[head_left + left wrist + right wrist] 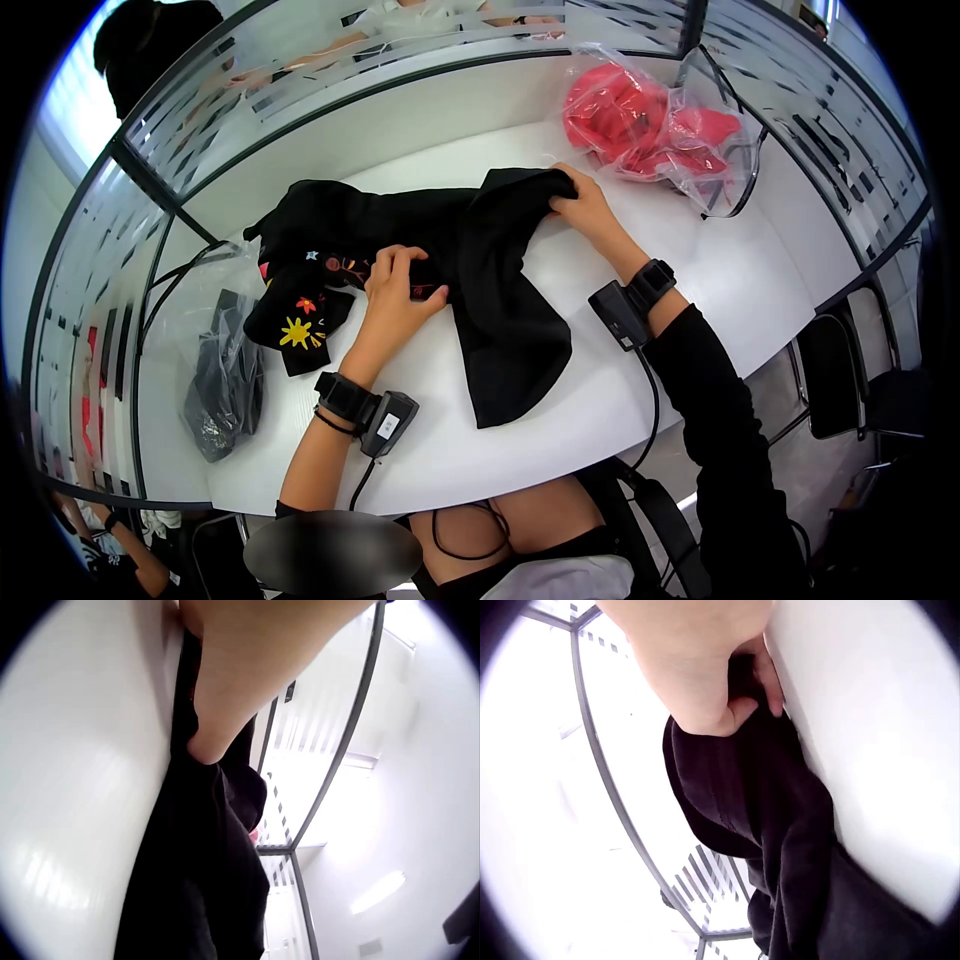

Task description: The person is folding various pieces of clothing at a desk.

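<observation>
A black garment [505,290] with colourful motifs, among them a yellow flower [296,332], lies rumpled across the white table. On its middle rests my left hand [393,305], fingers spread and slightly bent, thumb out to the right. The left wrist view has the thumb [206,750] against the black cloth, with the other fingers mostly hidden. At the garment's upper right end, my right hand [592,212] grips the cloth edge. Up close in the right wrist view, fabric passes between the thumb [739,716] and fingers, and folds hang below them.
A clear bag with red contents [625,115] lies at the table's back right. Another clear bag, holding something dark grey [225,385], sits at the left. Partition panels [420,120] enclose the back and sides of the table [620,400]. Cables [655,410] hang from both wrist cameras.
</observation>
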The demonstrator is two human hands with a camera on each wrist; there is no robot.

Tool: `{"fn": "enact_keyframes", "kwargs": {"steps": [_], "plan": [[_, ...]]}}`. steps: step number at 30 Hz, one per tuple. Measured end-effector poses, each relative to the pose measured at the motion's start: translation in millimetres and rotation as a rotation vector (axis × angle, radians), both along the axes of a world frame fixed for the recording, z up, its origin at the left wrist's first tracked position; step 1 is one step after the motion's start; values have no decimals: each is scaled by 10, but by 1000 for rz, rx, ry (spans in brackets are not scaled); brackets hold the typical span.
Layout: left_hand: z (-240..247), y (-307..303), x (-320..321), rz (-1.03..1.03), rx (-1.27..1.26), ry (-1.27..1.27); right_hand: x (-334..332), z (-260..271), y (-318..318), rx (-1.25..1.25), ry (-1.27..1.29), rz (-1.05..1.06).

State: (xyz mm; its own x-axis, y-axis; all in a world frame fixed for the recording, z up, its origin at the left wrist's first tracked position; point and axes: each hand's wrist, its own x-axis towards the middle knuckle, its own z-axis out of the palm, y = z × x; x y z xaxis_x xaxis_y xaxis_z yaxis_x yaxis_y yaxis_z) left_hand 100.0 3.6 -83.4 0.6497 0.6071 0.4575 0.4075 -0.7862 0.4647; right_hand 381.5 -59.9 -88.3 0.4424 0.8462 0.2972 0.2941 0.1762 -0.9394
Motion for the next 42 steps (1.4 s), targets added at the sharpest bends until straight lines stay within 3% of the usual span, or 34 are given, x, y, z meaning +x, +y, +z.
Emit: {"fn": "enact_keyframes", "kwargs": {"steps": [4,7,10,12,14,16,18,21,24,29,32,39,42], "plan": [[52,-50,-5,9,35,79,205,39,-109,-89,-232,109],[76,-30,-36,20,74,119,175,90,-235,76,-219,145],[75,151,-113,-57,-142,76,231,303,-457,-386,-12,223],[65,243,-146,-57,-183,13,222,402,-561,-592,-54,373],[11,341,-176,-59,-182,-45,146,375,-553,-575,-71,696],[43,346,-192,-29,-188,-46,-32,486,-552,-753,-124,1001],[17,399,-216,-35,-138,-59,-419,534,-621,-640,128,1438],[124,375,-247,-66,-179,-91,-731,610,-602,-631,-61,1803],[133,384,-265,-97,-171,-91,-614,580,-554,-491,181,1688],[180,370,-272,-247,-178,-42,-412,476,-412,-362,159,536],[256,284,-230,-359,-192,17,-371,395,-374,-427,233,322],[348,-44,-85,-616,-452,170,-379,279,-328,-313,193,358],[372,-188,-8,-838,-480,156,-379,251,-305,-288,158,374]]}}
